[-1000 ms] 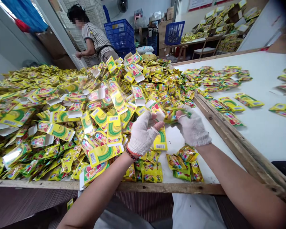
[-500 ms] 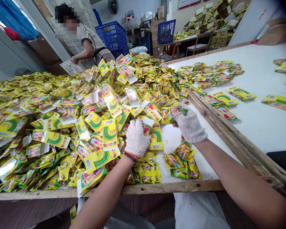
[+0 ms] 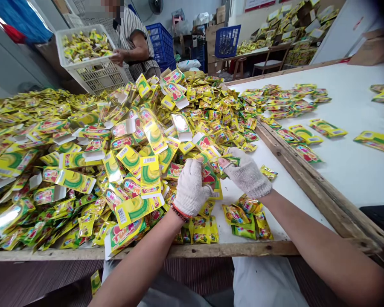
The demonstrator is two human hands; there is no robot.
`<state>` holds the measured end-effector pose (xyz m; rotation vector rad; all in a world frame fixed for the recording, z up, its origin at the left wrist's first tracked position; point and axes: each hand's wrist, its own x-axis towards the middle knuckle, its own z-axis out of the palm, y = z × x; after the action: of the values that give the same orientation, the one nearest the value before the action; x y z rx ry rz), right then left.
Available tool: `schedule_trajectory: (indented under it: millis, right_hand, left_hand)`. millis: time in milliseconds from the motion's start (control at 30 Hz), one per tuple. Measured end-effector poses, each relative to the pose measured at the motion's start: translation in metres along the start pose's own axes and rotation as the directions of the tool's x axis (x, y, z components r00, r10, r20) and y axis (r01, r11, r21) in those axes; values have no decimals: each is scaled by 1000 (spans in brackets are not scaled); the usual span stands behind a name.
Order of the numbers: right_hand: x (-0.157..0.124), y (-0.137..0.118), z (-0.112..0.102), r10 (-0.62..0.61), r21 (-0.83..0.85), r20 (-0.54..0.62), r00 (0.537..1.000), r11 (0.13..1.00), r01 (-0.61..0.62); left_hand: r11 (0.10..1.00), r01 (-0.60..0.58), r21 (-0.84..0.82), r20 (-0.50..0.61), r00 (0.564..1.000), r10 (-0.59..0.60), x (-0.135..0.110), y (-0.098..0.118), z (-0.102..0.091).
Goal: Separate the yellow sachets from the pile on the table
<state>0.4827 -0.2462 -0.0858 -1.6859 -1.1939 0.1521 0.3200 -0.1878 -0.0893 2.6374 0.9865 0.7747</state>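
Note:
My left hand [image 3: 190, 186], in a white knit glove, is closed around a flat yellow carton [image 3: 211, 178] with red and green print, held just above the table. My right hand [image 3: 247, 172], also gloved, pinches a small packet [image 3: 228, 161] at the carton's upper end. A large heap of yellow cartons and packets [image 3: 92, 149] covers the table to the left and behind my hands. Small piles of loose packets [image 3: 246, 217] lie near the front edge under my wrists.
A wooden rail [image 3: 307, 187] divides my table from a white table [image 3: 355, 153] at right with scattered cartons. At the back left a person [image 3: 134, 38] holds a white crate of packets [image 3: 89, 55]. Blue crates [image 3: 163, 40] stand behind.
My hands came together again on the carton, the right bringing a packet to it. One packet now lies alone right of my right hand. The person at back lifted a filled white crate.

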Motion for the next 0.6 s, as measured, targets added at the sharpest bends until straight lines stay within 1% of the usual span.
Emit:
schedule_trajectory:
  millis: [100,200,300,333,400,433,500,533,600]
  right_hand:
    - [1,1,-2,-30,-66,-23,999,997,28]
    - [1,4,-2,-70,-112,11,998,991,70]
    - [-1,7,1,-153,-176,53,987,971,160]
    - [-2,8,2,-179,-173,73,981,966,190]
    - [-4,8,2,-210,-103,126,969,969,224]
    - [-4,8,1,-208,-44,161,965,975,217]
    - [-3,10,-4,-167,59,244,955,986,158]
    - [-1,11,-8,-137,80,283,949,990,120]
    - [2,14,-15,-91,55,339,936,996,77]
  left_hand:
    - [998,11,55,37,999,-13,2,-4,-4]
    - [1000,-12,12,100,995,11,2,-8,-6]
    - [998,-49,27,109,993,46,1,-9,-4]
    - [998,-53,44,112,993,47,0,-8,-3]
    - [997,-52,63,126,991,44,-1,-6,-1]
    - [997,-52,64,134,990,43,-1,-6,-1]
    - [997,-59,53,145,988,51,1,-7,-1]
    - [997,-71,42,149,987,64,2,-8,-2]
    - [993,-114,7,167,980,111,5,-13,-4]
